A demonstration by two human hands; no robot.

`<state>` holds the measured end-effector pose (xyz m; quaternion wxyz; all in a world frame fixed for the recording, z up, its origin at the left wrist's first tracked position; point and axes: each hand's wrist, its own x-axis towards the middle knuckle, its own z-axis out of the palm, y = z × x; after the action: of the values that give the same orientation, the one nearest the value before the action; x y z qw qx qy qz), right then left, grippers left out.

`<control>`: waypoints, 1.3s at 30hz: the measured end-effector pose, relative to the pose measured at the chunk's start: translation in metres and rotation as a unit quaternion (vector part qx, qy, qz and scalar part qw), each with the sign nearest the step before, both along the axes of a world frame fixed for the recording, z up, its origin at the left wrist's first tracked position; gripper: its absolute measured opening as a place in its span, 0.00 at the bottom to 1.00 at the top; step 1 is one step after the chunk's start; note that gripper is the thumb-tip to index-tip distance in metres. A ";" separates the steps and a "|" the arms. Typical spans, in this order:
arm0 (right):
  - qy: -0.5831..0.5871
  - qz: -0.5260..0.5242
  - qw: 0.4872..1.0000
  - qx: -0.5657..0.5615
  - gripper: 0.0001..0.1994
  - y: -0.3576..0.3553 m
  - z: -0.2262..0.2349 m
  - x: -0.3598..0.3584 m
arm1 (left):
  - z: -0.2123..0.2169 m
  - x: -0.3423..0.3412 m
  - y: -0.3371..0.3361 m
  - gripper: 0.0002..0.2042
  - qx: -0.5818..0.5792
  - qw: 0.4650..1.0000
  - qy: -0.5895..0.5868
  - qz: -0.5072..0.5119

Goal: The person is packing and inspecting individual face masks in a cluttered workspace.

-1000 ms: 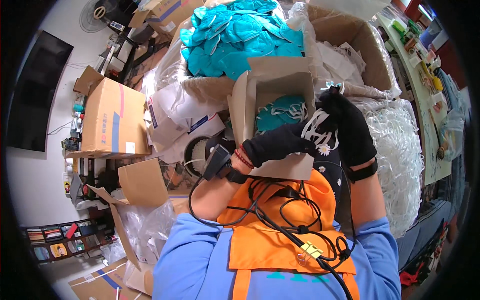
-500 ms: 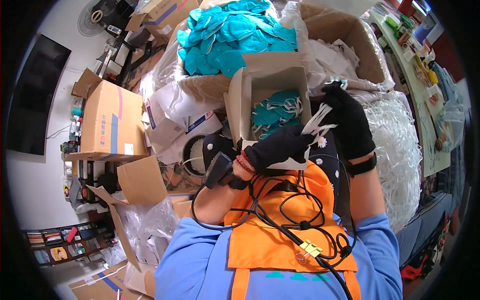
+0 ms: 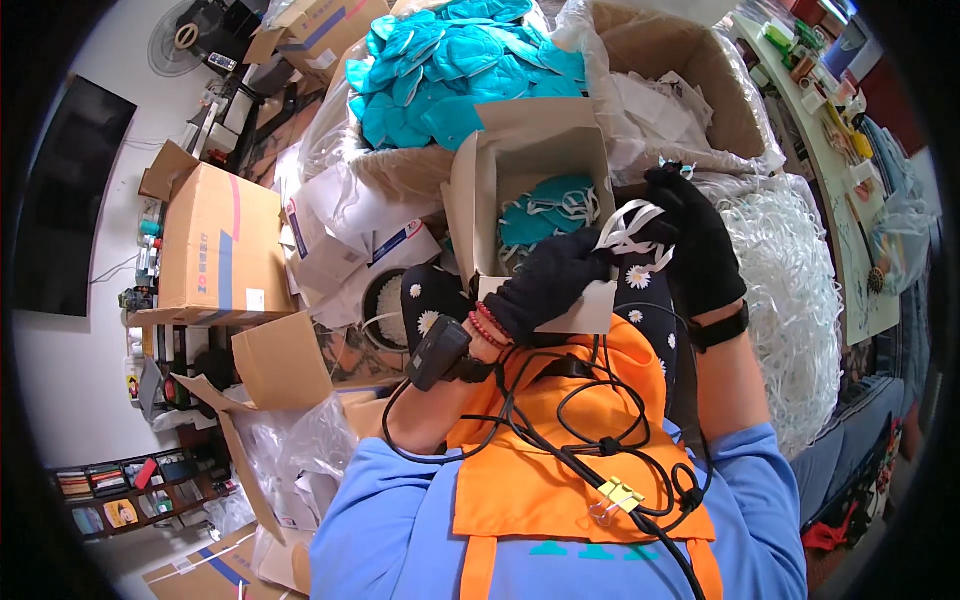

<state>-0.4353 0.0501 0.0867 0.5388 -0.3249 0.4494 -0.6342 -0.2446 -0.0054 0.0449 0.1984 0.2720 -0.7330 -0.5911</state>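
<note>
Both gloved hands' fingers hide among white straps.

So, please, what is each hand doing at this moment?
Left hand: closed on the white straps, resting on the small open carton.
Right hand: closed, gripping the same straps.

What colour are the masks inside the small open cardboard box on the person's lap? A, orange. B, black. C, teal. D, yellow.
C: teal masks with white ear loops lie in the small open cardboard box, in front of both gloved hands, the left hand and the right hand.
</note>
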 end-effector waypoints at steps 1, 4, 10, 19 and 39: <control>-0.023 -0.004 1.000 -0.012 0.19 -0.002 -0.005 0.002 | -0.001 -0.004 0.001 0.13 -0.015 1.000 0.010 0.009; 0.008 -0.001 1.000 -0.024 0.18 -0.006 -0.008 0.007 | -0.003 -0.015 0.009 0.13 0.130 0.984 0.116 0.032; -0.143 0.076 0.985 -0.062 0.16 -0.011 -0.014 -0.001 | 0.007 -0.020 0.027 0.12 0.168 0.976 0.136 -0.033; 0.058 -0.023 0.998 -0.007 0.15 -0.006 -0.015 -0.012 | 0.004 -0.005 0.031 0.15 0.313 0.947 0.063 -0.044; 0.414 0.389 0.822 0.045 0.19 0.024 0.010 0.032 | 0.051 0.052 0.000 0.15 -0.177 0.956 -0.136 -0.192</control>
<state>-0.4036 0.0740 0.0963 0.5178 -0.6803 0.4943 -0.1572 -0.1929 -0.0050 0.0957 0.0243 0.1642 -0.8844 -0.4362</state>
